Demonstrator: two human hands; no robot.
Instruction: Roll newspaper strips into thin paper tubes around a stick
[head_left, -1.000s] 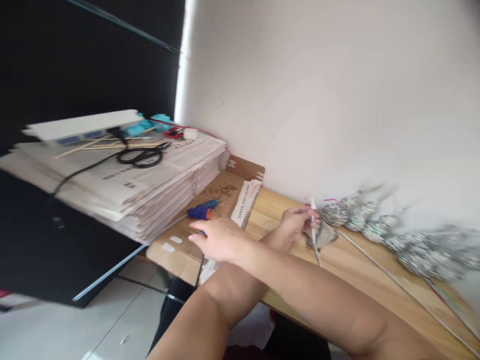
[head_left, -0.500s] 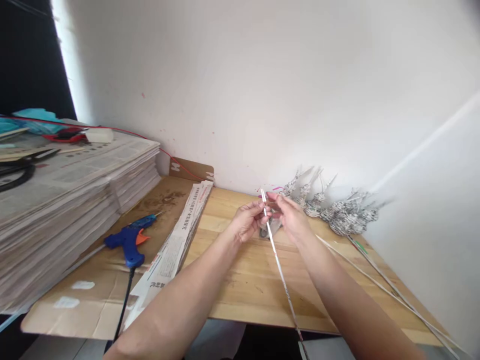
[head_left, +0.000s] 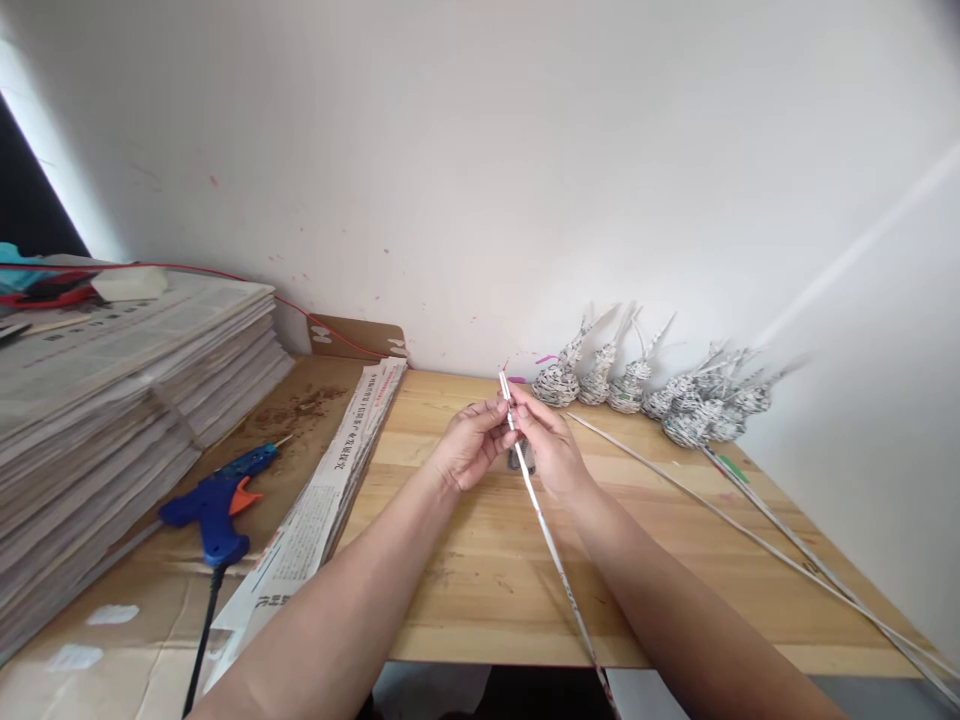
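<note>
My left hand (head_left: 469, 442) and my right hand (head_left: 546, 440) meet over the middle of the wooden table (head_left: 480, 570). Both pinch the upper end of a long thin rolled newspaper stick (head_left: 544, 530) that slants down toward me past the table's front edge. A small dark woven piece (head_left: 523, 460) peeks out between the two hands; what it is exactly I cannot make out. Fingers of both hands are closed around the stick.
Several small woven newspaper figures (head_left: 645, 385) stand along the wall at the back right. More long paper sticks (head_left: 750, 540) lie on the right. A blue glue gun (head_left: 214, 497) rests on cardboard (head_left: 135, 600), beside folded newspaper strips (head_left: 330, 480) and a tall newspaper stack (head_left: 112, 390).
My view swung right, away from the newspaper stack. My left hand came over from near the glue gun and joined my right hand on the stick, which both now hold together.
</note>
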